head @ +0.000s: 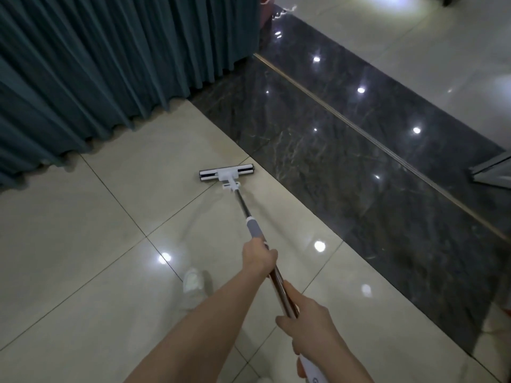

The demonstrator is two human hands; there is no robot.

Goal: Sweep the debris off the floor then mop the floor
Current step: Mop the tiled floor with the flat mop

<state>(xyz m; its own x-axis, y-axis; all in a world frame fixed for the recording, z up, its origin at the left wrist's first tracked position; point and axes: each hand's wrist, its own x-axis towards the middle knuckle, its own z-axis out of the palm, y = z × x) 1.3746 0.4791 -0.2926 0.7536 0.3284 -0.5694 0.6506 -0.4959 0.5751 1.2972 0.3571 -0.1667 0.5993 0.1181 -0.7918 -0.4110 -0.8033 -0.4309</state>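
Both grips are closing fully around the metal pole of the white flat-headed mop (226, 173), left hand (258, 257) ahead of right hand (307, 324), its head resting on the glossy cream tiled floor (83, 244) beside the dark marble strip (359, 161), so with no debris visible sweeping looks done and mopping is under way.

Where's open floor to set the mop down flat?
Bare cream tile left of the mop, between curtain and shoe. Dark marble strip right also bare. Tight near the curtain hem.
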